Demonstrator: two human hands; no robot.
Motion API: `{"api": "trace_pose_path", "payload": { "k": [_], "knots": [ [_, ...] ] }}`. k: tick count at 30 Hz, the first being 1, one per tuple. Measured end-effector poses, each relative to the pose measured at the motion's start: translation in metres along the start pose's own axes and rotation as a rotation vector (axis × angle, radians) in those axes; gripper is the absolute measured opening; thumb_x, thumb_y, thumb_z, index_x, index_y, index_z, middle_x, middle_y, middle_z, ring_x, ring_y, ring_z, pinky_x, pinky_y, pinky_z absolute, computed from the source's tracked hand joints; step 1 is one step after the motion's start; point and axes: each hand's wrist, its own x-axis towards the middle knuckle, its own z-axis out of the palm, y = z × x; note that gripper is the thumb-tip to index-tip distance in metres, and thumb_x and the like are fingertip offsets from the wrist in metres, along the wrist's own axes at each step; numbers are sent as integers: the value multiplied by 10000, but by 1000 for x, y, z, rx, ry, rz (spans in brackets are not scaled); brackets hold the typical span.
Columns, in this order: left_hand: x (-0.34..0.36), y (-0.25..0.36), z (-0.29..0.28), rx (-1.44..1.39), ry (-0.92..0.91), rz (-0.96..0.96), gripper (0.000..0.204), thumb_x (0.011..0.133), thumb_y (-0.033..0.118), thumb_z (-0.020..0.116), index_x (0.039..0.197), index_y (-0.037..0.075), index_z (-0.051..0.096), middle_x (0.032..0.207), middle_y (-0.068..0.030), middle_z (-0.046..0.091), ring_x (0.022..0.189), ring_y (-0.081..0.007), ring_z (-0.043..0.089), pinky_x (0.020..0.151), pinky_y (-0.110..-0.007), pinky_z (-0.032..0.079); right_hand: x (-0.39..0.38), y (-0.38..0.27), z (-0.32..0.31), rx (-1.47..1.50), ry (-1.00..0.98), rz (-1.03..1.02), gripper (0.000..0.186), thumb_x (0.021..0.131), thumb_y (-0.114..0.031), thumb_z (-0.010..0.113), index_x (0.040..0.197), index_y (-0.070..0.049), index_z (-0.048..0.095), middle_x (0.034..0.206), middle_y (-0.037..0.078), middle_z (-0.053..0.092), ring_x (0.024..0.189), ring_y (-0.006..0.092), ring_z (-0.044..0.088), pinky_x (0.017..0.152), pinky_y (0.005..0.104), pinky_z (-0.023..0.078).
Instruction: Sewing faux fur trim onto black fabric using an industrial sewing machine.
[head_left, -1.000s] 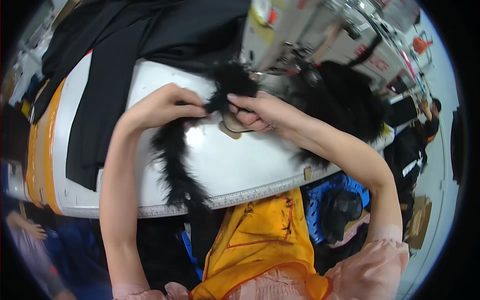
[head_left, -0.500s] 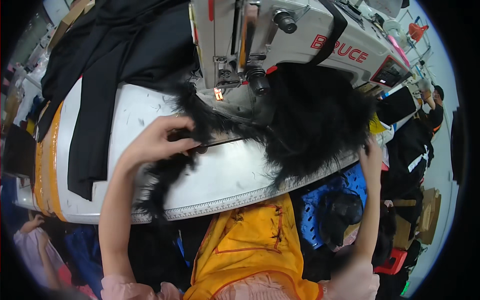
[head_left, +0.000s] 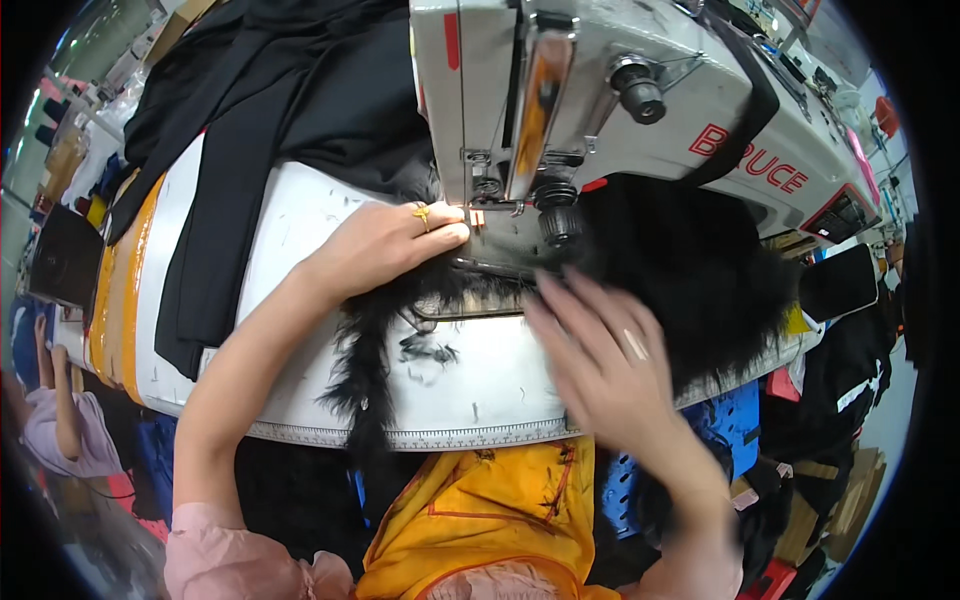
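Observation:
My left hand, with a yellow ring on one finger, has its fingertips pressed together on black feathery trim beside the lit needle area of a white sewing machine. The trim trails down from under this hand over the table's front edge. My right hand, blurred by motion, reaches in from the right with fingers stretched out over the near edge of the work. Its fingertips are near black fluffy fabric bunched under the machine arm. Whether they touch it I cannot tell.
Black cloth covers the back left of the white table, its strips hanging forward. Along the front edge runs a ruler tape. Loose black fluff lies on the table. A blue perforated crate stands below right. Another person sits far left.
My left hand has moved up and right to the needle area. My right hand has left the fabric's far right edge and swung inward. The whole view has shifted slightly.

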Motion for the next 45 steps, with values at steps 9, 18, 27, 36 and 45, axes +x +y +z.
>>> {"api": "trace_pose_path", "payload": {
  "k": [9,18,27,36,45],
  "knots": [
    [36,-113,-2,18,291,-257,459,744,-15,574,1186,107,611,998,-91,654,924,-303,632,784,-388,518,28,84,48,203,62,350,256,917,-106,486,1137,-100,616,954,82,649,816,254,629,710,358,505],
    [-131,-218,-185,-574,1156,-793,234,784,-21,533,972,53,651,793,-65,637,672,-177,584,586,-305,454,69,146,44,217,285,486,226,916,-117,511,1106,-95,631,933,75,649,812,234,637,715,345,513],
    [-489,-214,-273,214,1277,-1294,393,793,-17,564,1176,63,585,1043,-125,629,963,-247,584,836,-343,450,199,228,89,216,311,525,198,915,-128,535,1075,-91,647,913,69,648,807,215,646,721,332,521],
    [-277,-140,-220,617,750,-813,524,905,170,620,1398,122,448,1329,-145,544,1240,-249,511,1021,-350,403,155,224,93,198,252,539,173,913,-139,560,1043,-87,662,892,62,648,802,195,654,727,320,529],
    [-84,-60,-131,-213,242,-689,368,774,140,745,1095,29,605,1029,-139,645,845,-233,657,674,-326,535,49,106,40,478,145,463,152,912,-150,585,1012,-83,678,871,55,647,797,175,662,732,307,537]
  ]
}}
